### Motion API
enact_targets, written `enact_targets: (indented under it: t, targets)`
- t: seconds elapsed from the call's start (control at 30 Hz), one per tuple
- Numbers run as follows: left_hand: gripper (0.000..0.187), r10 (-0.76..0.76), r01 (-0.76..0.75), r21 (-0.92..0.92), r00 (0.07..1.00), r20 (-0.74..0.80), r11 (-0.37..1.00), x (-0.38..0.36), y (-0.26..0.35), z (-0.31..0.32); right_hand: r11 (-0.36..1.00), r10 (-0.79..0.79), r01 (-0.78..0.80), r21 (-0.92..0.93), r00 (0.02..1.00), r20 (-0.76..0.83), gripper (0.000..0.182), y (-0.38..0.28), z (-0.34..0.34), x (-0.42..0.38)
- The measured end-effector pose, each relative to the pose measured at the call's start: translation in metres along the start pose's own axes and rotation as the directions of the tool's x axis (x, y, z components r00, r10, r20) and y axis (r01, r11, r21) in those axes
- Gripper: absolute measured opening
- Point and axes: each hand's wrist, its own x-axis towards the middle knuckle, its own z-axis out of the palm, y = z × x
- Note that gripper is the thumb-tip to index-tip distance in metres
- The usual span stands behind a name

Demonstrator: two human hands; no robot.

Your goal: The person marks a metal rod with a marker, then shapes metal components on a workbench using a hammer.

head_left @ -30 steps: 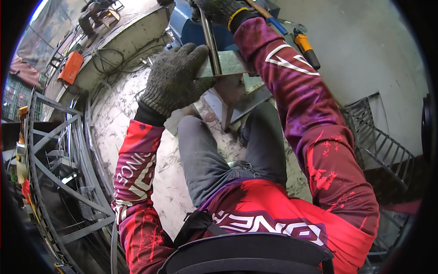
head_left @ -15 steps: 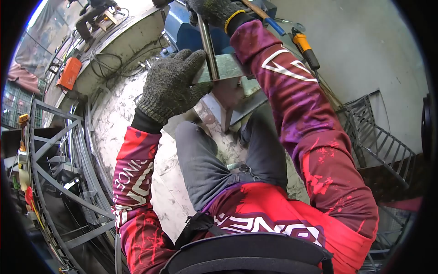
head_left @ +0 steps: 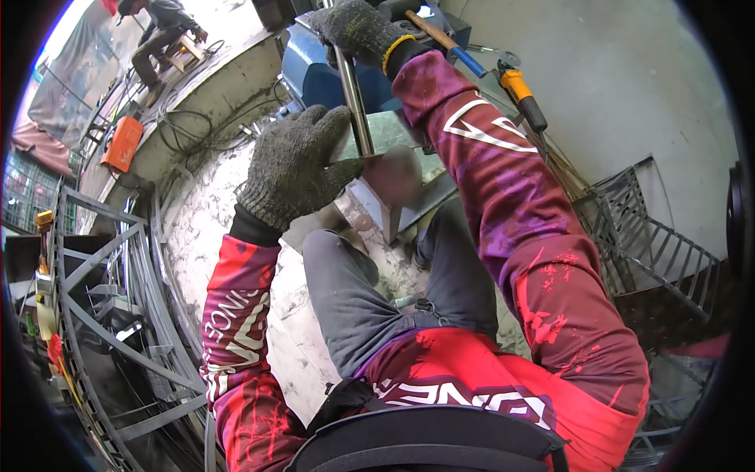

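Observation:
My right hand (head_left: 358, 31), in a dark knit glove with a yellow-edged cuff, is closed around the upper part of a shiny steel bar (head_left: 351, 98). The bar slants down in front of a blue machine body (head_left: 305, 63). Near its lower end, my left hand (head_left: 295, 165), gloved too, has its thumb spread from its fingers. The fingertips lie beside the bar, at the left end of a greenish flat plate (head_left: 387, 130). Below the plate stands an angled metal support (head_left: 377, 208), between my knees. A blurred patch covers part of it.
An orange power tool (head_left: 519, 90) and a wooden-and-blue handle (head_left: 448, 43) lie at upper right. Metal frames and bars (head_left: 134, 315) crowd the left side. A slatted metal rack (head_left: 653, 236) stands right. Beyond an orange box (head_left: 122, 144), another person (head_left: 161, 39) sits.
The view has tilted up a little, so most things sit lower in it. My right hand appears slightly further left over the bar; my left hand keeps its spread shape.

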Motion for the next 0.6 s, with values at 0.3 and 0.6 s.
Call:
enact_targets:
  t: [0.3, 0.6]
  targets:
    - [0.052, 0.081, -0.081, 0.010, 0.992, -0.096, 0.997, 0.006, -0.002, 0.002, 0.883, 0.274, -0.312, 0.352, 0.949, 0.154, 0.028, -0.003, 0.005, 0.001]
    - [0.056, -0.056, 0.059, -0.122, 0.998, 0.025, 0.991, 0.020, -0.001, -0.010, 0.118, 0.858, -0.732, 0.671, 0.415, 0.301, 0.024, 0.124, -0.205, -0.123]
